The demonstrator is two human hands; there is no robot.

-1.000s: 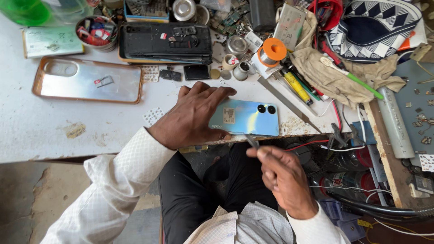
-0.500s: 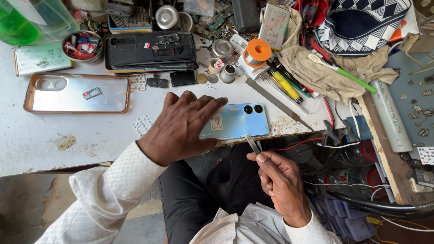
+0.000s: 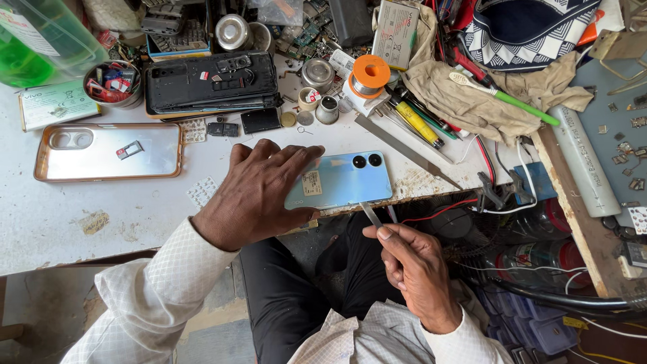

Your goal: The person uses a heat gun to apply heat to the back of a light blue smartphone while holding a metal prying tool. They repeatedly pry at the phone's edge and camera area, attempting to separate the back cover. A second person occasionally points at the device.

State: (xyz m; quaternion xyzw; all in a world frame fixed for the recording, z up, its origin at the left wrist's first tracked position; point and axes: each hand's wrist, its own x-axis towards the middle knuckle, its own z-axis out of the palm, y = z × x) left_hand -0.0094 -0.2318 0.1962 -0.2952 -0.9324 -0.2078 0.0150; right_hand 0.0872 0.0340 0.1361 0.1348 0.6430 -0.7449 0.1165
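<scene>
A light blue phone (image 3: 350, 178) lies back side up at the front edge of the white worktable (image 3: 101, 216), camera lenses to the right. My left hand (image 3: 259, 192) lies flat on its left half, pressing it down. My right hand (image 3: 414, 269) is below the table edge, over my lap, pinching a thin metal blade tool (image 3: 371, 214). The blade's tip touches the phone's lower edge near the middle.
A clear phone case with a gold rim (image 3: 108, 152) lies at the left. A black opened phone body (image 3: 212, 81) sits behind, with small tins, a solder spool (image 3: 371, 73), screwdrivers, a rag (image 3: 465, 94) and a green toothbrush (image 3: 505, 98). Cables hang at the right.
The view has shifted slightly. My left hand stays pressed on the phone; my right hand has kept the blade at the phone's lower edge, moving it a little.
</scene>
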